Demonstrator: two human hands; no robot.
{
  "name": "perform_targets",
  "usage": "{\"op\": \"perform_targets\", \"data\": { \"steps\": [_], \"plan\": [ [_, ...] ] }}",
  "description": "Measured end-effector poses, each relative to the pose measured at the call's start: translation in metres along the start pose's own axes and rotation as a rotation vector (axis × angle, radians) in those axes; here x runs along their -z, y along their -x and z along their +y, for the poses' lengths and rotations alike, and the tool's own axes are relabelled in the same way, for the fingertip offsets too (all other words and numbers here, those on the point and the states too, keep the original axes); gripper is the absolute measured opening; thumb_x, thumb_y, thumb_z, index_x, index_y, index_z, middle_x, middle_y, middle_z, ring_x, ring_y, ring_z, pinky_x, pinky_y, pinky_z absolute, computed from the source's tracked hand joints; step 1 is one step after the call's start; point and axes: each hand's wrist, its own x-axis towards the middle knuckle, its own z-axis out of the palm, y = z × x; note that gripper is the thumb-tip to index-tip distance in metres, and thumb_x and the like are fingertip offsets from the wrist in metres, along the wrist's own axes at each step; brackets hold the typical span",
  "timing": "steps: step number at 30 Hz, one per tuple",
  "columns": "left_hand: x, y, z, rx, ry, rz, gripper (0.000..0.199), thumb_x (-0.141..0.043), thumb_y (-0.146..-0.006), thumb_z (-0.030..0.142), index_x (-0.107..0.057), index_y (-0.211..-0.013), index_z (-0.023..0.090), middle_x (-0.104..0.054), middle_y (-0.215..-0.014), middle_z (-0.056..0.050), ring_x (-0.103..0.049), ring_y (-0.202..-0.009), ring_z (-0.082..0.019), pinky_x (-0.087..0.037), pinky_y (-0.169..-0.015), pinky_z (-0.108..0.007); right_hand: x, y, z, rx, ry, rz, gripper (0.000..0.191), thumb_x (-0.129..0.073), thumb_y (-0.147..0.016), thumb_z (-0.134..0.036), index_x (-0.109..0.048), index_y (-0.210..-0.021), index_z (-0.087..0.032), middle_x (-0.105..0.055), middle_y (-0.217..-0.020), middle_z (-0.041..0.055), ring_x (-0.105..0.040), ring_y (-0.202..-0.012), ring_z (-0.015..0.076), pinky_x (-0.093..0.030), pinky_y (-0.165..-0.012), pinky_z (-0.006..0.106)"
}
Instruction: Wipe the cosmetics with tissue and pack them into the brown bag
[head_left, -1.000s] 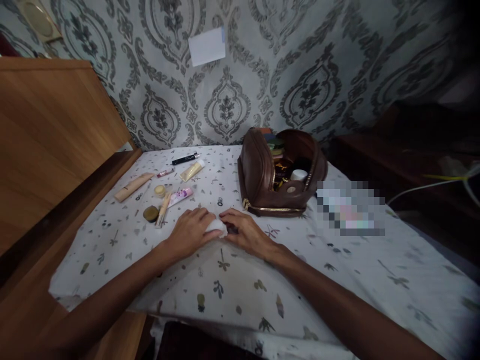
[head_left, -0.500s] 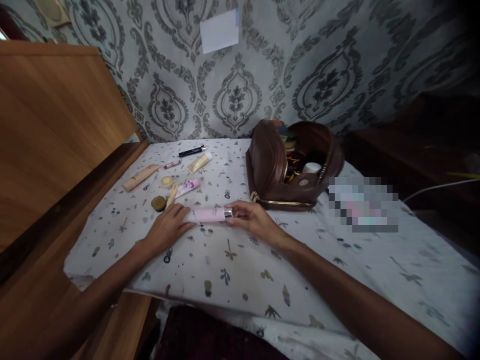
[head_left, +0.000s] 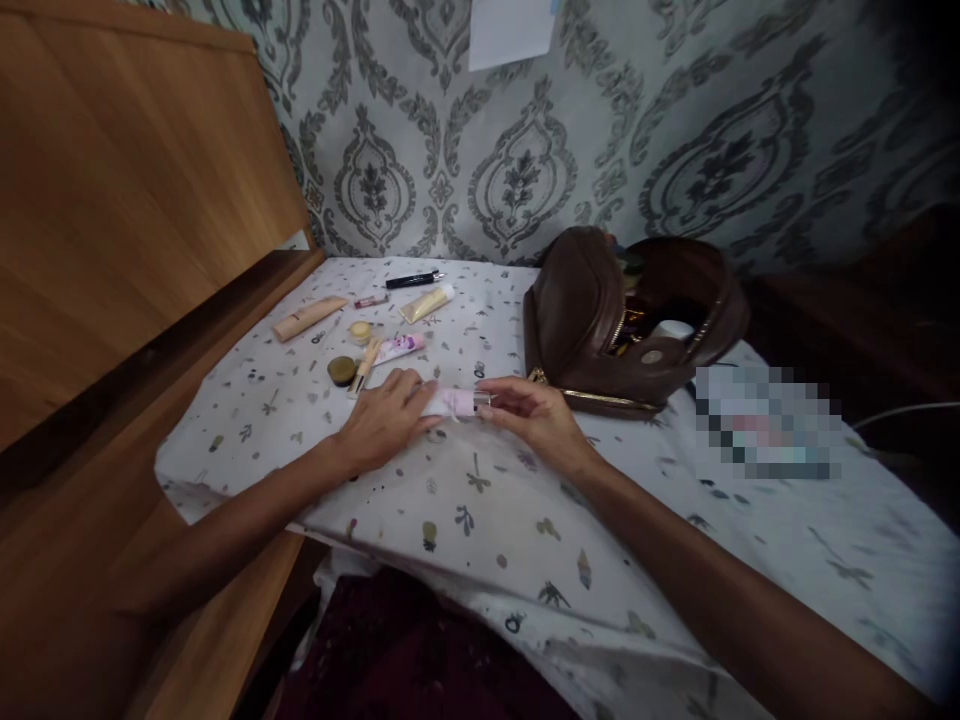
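Low over the patterned sheet, a pale pink cosmetic tube [head_left: 456,402] with a silver band lies sideways between my hands. My left hand [head_left: 390,418] is closed around its left end and hides much of it. The fingers of my right hand [head_left: 536,415] pinch the silver-banded end. Just left of my left hand are a slim beige tube [head_left: 367,362], a pink-and-white printed tube [head_left: 400,347] and a round olive-coloured pot [head_left: 342,371]. To the right behind my right hand stands a brown cosmetic bag [head_left: 581,300], unzipped, with items inside.
Farther back lie a peach tube [head_left: 309,318], a small yellow pot [head_left: 361,330], a pale yellow tube [head_left: 427,303], a small pinkish tube [head_left: 371,300] and a black pen-like item [head_left: 412,280]. A blurred-out object [head_left: 769,425] lies right. A wooden panel [head_left: 150,140] borders the left.
My left hand has slid right along the pink tube, so less of it shows. My right hand keeps its pinch on the banded end. The camera view has shifted.
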Motion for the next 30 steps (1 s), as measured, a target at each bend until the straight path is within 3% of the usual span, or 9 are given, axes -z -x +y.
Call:
{"op": "perform_targets", "data": {
  "steps": [4, 8, 16, 20, 24, 30],
  "plan": [
    [0.018, -0.025, 0.018, -0.071, 0.017, -0.091, 0.052, -0.038, -0.100, 0.054, -0.051, -0.129, 0.013, -0.057, -0.111, -0.012, -0.054, -0.103, -0.026, -0.048, -0.068, -0.031, -0.004, 0.003, -0.002, 0.070, 0.006, 0.009, 0.039, -0.085, -0.068, -0.040, -0.072, -0.099, -0.021, -0.074, -0.094, 0.0042, -0.069, -0.085, 0.0184, -0.057, -0.083, 0.036],
    [0.031, -0.038, 0.020, -0.093, 0.096, -0.202, 0.048, -0.041, -0.099, 0.053, -0.058, -0.117, 0.012, -0.055, -0.113, -0.012, -0.050, -0.107, -0.027, -0.047, -0.073, -0.030, -0.005, 0.004, -0.002, 0.099, 0.027, -0.009, 0.036, -0.085, -0.068, -0.041, -0.074, -0.097, -0.022, -0.075, -0.098, 0.0049, -0.069, -0.089, 0.0199, -0.056, -0.092, 0.040],
    [0.030, -0.015, -0.026, -0.003, 0.203, -0.328, 0.033, -0.058, -0.093, 0.049, -0.062, -0.099, 0.017, -0.061, -0.102, -0.008, -0.056, -0.100, -0.026, -0.045, -0.073, -0.032, -0.004, 0.005, -0.003, 0.093, 0.034, -0.041, 0.033, -0.083, -0.070, -0.041, -0.074, -0.095, -0.021, -0.074, -0.108, 0.0079, -0.068, -0.099, 0.0225, -0.053, -0.097, 0.045],
    [0.034, 0.003, -0.037, 0.053, 0.333, -0.420, 0.024, -0.059, -0.094, 0.042, -0.062, -0.098, 0.019, -0.063, -0.099, -0.005, -0.060, -0.094, -0.024, -0.044, -0.071, -0.030, -0.004, 0.004, -0.002, 0.092, 0.008, -0.027, 0.032, -0.085, -0.069, -0.039, -0.073, -0.093, -0.021, -0.072, -0.107, 0.0074, -0.066, -0.102, 0.0226, -0.051, -0.100, 0.045],
    [0.033, 0.012, -0.037, 0.067, 0.417, -0.403, 0.018, -0.056, -0.096, 0.035, -0.061, -0.104, 0.020, -0.062, -0.103, -0.005, -0.061, -0.093, -0.023, -0.046, -0.075, -0.031, -0.005, 0.002, 0.002, 0.051, -0.021, 0.001, 0.048, -0.088, -0.063, -0.037, -0.073, -0.106, -0.022, -0.066, -0.101, 0.0050, -0.066, -0.093, 0.0195, -0.055, -0.094, 0.041],
    [0.027, 0.017, -0.038, 0.015, 0.427, -0.325, 0.022, -0.047, -0.100, 0.036, -0.059, -0.107, 0.019, -0.061, -0.101, -0.006, -0.060, -0.095, -0.023, -0.049, -0.080, -0.034, -0.002, 0.000, 0.007, -0.089, -0.006, -0.069, 0.041, -0.083, -0.069, -0.042, -0.072, -0.100, -0.018, -0.069, -0.081, 0.0030, -0.067, -0.074, 0.0168, -0.057, -0.071, 0.033]
  ]
}}
